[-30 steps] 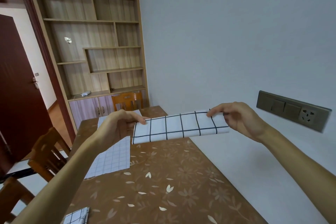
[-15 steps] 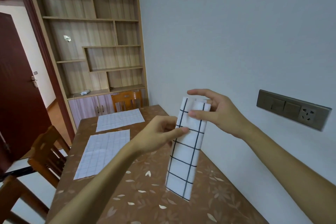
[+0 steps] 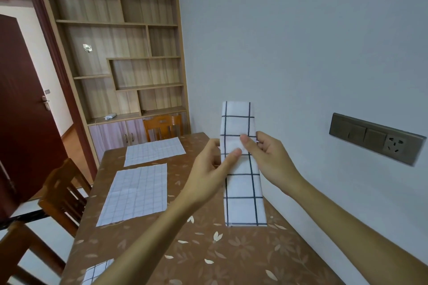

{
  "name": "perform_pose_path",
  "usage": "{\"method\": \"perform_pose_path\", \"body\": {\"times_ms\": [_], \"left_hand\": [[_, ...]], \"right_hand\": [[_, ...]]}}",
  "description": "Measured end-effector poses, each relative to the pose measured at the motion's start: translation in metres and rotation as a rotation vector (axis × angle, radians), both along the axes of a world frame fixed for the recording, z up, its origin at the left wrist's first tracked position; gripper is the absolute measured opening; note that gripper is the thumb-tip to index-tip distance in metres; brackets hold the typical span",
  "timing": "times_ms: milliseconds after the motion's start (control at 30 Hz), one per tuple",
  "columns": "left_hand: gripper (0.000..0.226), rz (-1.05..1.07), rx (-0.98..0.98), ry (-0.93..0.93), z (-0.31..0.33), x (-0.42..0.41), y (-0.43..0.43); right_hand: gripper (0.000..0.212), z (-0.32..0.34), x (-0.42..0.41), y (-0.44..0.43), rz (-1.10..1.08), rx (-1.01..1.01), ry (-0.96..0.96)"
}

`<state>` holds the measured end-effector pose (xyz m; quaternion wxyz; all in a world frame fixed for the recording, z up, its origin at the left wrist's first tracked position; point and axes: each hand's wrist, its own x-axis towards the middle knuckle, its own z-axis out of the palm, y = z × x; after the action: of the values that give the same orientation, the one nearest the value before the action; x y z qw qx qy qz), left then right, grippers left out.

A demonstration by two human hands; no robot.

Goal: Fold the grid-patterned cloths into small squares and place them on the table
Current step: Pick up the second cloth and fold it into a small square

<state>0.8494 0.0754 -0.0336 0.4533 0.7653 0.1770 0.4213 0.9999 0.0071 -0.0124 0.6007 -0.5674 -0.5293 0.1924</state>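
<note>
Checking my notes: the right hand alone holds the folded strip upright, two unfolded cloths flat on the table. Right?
No: the head view shows the left hand and right hand both pinching the folded strip. The two unfolded cloths lie flat on the table.

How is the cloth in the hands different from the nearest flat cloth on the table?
The held cloth is folded into a long strip; the flat cloth lies spread open. The held cloth has big dark squares; the flat cloth has small faint ones. Both are white with grid lines.
</note>
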Motion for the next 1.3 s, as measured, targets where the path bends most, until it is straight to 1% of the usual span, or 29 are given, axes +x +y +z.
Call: {"method": "perform_pose_path", "body": {"times_ms": [67, 133, 200, 300, 367, 433, 467, 533, 567, 633, 700, 800, 867, 1000, 1067, 1133, 1167, 1267, 1300], "left_hand": [[0.029, -0.084, -0.082, 0.021, -0.004, -0.001, -0.007], [0.030, -0.113, -0.118, -0.002, -0.011, 0.001, -0.010], [0.032, -0.074, -0.106, -0.043, -0.016, 0.004, -0.011], [0.027, 0.037, -0.013, -0.045, -0.022, 0.010, -0.012], [0.025, 0.071, 0.012, -0.056, -0.023, 0.013, -0.013], [0.022, 0.081, 0.008, -0.087, -0.023, 0.013, -0.011], [0.019, 0.086, 0.010, -0.096, -0.023, 0.012, -0.009], [0.015, 0.081, -0.017, -0.089, -0.023, 0.008, -0.005], [0.014, 0.073, -0.055, -0.082, -0.022, 0.005, -0.003], [0.019, 0.049, -0.141, -0.054, -0.020, -0.002, 0.001], [0.024, 0.029, -0.175, -0.020, -0.020, -0.008, 0.007], [0.019, -0.035, -0.180, -0.028, -0.020, -0.015, 0.015], [0.021, -0.052, -0.193, -0.062, -0.019, -0.018, 0.017], [0.032, -0.012, -0.167, -0.075, -0.019, -0.018, 0.015], [0.035, 0.006, -0.160, -0.092, -0.019, -0.018, 0.015], [0.032, 0.044, -0.115, -0.088, -0.021, -0.018, 0.016], [0.026, 0.068, -0.077, -0.074, -0.023, -0.018, 0.016], [0.008, 0.144, 0.021, -0.054, -0.035, -0.015, 0.015], [0.009, 0.168, 0.048, -0.058, -0.040, -0.014, 0.013]], "right_hand": [[0.044, -0.003, 0.003, 0.006, -0.093, 0.017, -0.062], [0.048, -0.004, 0.003, 0.009, -0.162, 0.027, -0.156], [0.047, -0.004, 0.004, 0.012, -0.198, 0.050, -0.205], [0.048, -0.004, 0.004, 0.015, -0.235, 0.062, -0.233], [0.051, -0.002, 0.004, 0.013, -0.203, 0.016, -0.198], [0.049, -0.001, 0.006, 0.007, -0.078, -0.100, -0.159], [0.041, -0.002, 0.006, 0.004, 0.007, -0.161, -0.150], [0.018, -0.007, 0.010, -0.001, 0.150, -0.220, -0.125], [0.016, -0.011, 0.013, -0.002, 0.185, -0.227, -0.095], [0.021, -0.015, 0.017, -0.004, 0.203, -0.222, -0.044], [0.023, -0.016, 0.019, -0.007, 0.212, -0.214, -0.001], [0.027, -0.020, 0.023, -0.009, 0.255, -0.194, 0.120], [0.028, -0.025, 0.025, -0.007, 0.292, -0.179, 0.224], [0.039, -0.027, 0.018, -0.007, 0.356, -0.204, 0.340], [0.038, -0.027, 0.016, -0.009, 0.393, -0.226, 0.389], [0.034, -0.027, 0.014, -0.010, 0.423, -0.238, 0.383], [0.033, -0.028, 0.013, -0.009, 0.416, -0.236, 0.365], [0.031, -0.038, 0.013, -0.004, 0.284, -0.238, 0.222], [0.039, -0.042, 0.012, -0.004, 0.237, -0.265, 0.168]]}}
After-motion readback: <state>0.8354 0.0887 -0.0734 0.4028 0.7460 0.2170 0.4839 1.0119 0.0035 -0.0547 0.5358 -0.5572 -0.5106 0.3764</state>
